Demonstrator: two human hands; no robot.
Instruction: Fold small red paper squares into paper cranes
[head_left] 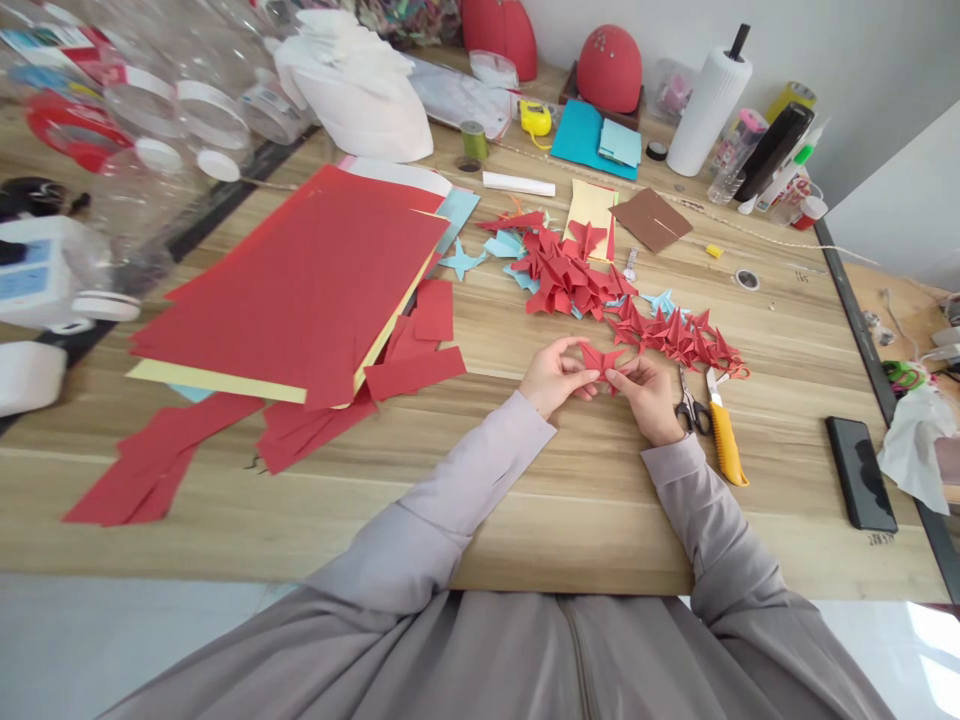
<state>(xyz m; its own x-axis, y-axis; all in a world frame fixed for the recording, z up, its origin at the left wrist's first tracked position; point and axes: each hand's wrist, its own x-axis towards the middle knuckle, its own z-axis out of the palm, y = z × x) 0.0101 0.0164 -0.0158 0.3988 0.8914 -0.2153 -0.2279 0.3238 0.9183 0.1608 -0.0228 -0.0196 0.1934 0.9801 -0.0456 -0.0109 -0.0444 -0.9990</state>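
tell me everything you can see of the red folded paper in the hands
The red folded paper looks matte and creased, with pointed tips spreading to the upper left and upper right. The left hand and right hand pinch it from either side, their fingers hiding parts. It is over the wooden table, nearer the person than the red pile; whether it touches the wood is unclear.

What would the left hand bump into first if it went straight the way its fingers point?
Beyond the red folded paper it holds, the left hand would probably meet the right hand first, though depth is unclear.
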